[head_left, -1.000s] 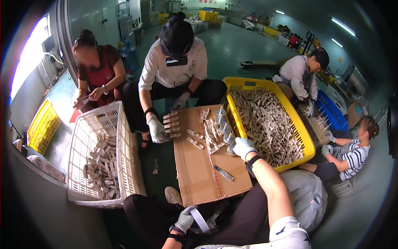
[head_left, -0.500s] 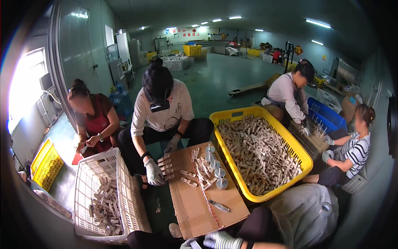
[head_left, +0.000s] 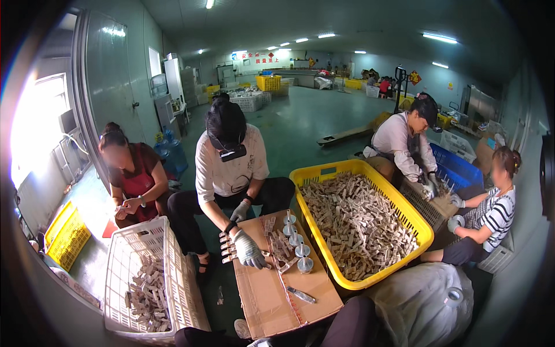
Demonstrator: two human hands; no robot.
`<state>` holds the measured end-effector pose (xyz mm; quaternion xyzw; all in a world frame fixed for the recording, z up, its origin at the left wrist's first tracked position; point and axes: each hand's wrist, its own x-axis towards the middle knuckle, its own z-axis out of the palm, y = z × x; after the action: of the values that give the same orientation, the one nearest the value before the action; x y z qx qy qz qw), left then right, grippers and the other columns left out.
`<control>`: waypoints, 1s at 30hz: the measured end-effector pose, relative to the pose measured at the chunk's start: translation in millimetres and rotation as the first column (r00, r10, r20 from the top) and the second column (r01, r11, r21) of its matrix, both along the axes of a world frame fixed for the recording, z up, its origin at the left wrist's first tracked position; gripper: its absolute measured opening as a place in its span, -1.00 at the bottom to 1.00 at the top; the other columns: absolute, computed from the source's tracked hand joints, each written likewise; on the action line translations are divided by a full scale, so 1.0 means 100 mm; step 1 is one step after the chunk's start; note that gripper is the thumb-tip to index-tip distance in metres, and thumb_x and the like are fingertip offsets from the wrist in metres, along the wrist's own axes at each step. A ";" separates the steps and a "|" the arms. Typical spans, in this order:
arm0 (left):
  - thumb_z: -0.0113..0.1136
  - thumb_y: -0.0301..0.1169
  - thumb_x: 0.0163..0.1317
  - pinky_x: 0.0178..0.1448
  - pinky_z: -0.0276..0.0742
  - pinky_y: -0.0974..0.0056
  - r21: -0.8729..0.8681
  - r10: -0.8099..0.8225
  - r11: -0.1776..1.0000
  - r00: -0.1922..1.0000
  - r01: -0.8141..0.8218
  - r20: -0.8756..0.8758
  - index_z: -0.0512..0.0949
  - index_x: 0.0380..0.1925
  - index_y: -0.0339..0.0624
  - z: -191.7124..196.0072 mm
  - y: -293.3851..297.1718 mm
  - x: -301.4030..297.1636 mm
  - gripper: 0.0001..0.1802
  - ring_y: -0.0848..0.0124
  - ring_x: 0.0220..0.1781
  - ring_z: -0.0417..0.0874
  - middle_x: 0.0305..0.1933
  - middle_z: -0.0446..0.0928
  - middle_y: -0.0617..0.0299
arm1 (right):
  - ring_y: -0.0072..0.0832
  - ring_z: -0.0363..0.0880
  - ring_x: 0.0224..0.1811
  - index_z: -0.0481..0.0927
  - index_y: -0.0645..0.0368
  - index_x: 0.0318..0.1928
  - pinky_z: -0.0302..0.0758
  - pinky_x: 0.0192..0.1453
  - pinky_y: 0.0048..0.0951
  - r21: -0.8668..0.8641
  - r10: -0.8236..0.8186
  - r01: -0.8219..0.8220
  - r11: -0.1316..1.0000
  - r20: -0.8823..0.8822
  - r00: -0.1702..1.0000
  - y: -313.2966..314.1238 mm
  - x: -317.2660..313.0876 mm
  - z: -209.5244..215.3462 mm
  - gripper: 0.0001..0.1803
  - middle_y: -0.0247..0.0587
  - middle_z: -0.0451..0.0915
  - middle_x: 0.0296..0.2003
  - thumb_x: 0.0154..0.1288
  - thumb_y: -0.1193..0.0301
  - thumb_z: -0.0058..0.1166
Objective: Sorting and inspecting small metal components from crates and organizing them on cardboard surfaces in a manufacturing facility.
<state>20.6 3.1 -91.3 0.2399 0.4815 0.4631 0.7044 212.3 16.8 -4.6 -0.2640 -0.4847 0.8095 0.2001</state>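
Note:
Only a sliver of my left hand, in a white glove, shows at the bottom edge; its fingers are hidden. My right hand is out of view. Before my knees lies a cardboard-topped work surface. On it rest a slim metal knife-like tool, a pile of small grey-brown clip-like pieces and several clear round containers with pointed tops. Across from me, a co-worker's gloved hand reaches down to pieces on the cardboard. More pieces line its left edge.
A white crate with loose pieces stands at left, a yellow crate heaped with them at right. Whitish sheeting with a tape roll lies near right. Other people sit around; a blue crate stands beyond.
My right hand has left the view, and my left has sunk almost below the lower edge. The co-worker opposite has moved a gloved hand rightward from the cardboard's left edge onto its middle.

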 end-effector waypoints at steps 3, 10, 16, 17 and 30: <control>-0.10 -0.43 0.45 0.03 0.52 0.36 -0.007 -0.031 0.999 0.993 0.032 0.112 0.46 0.10 -0.24 -0.04 0.02 -0.04 -0.70 0.40 -0.11 0.56 -0.11 0.56 0.23 | -0.48 0.59 -0.39 0.66 0.35 -0.27 0.52 -0.32 -0.53 -0.274 -0.111 0.061 0.960 -0.173 0.979 -0.05 -0.17 -0.38 -0.80 -0.16 0.64 -0.43 0.36 0.48 0.01; -0.11 -0.40 0.47 0.03 0.50 0.40 0.065 -0.088 0.994 0.996 0.088 -0.005 0.44 0.11 -0.24 -0.12 -0.01 -0.10 -0.70 0.46 -0.11 0.54 -0.13 0.55 0.27 | -0.43 0.56 -0.47 0.66 0.41 -0.36 0.52 -0.40 -0.47 -0.101 -0.048 0.036 0.994 -0.121 0.991 -0.08 -0.24 -0.35 -0.71 -0.10 0.63 -0.46 0.28 0.53 -0.16; -0.09 -0.40 0.40 0.12 0.52 0.33 0.294 -0.224 0.895 0.907 0.337 -0.357 0.40 0.20 -0.13 -0.37 -0.05 -0.27 -0.62 0.31 0.00 0.57 0.02 0.55 0.25 | -0.51 0.47 -0.60 0.66 0.37 -0.37 0.43 -0.52 -0.50 -0.069 -0.028 0.023 0.997 -0.086 0.996 -0.18 -0.27 -0.41 -0.68 -0.12 0.63 -0.47 0.28 0.49 -0.19; -0.07 -0.44 0.37 0.14 0.53 0.31 0.438 -0.154 0.784 0.822 0.439 -0.549 0.40 0.21 -0.11 -0.47 -0.08 -0.33 -0.60 0.26 0.04 0.59 0.05 0.55 0.23 | -0.52 0.47 -0.60 0.66 0.37 -0.37 0.43 -0.53 -0.51 -0.063 -0.016 0.011 0.998 -0.076 0.997 -0.21 -0.28 -0.39 -0.68 -0.13 0.63 -0.47 0.28 0.49 -0.19; 0.12 -0.41 0.25 0.49 0.03 0.22 0.100 -0.482 0.857 0.854 0.506 -0.194 0.34 0.27 -0.12 -0.15 0.04 -0.47 -0.45 0.30 0.39 0.18 0.31 0.34 0.03 | -0.57 0.39 -0.65 0.66 0.34 -0.38 0.35 -0.58 -0.53 0.000 0.027 -0.027 1.000 0.073 0.997 -0.17 -0.19 -0.36 -0.68 -0.15 0.62 -0.48 0.28 0.46 -0.19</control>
<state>-26.8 7.5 -106.4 0.4437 0.4236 0.2795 0.7387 193.5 0.3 -41.0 -0.2870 -0.4956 0.8016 0.1716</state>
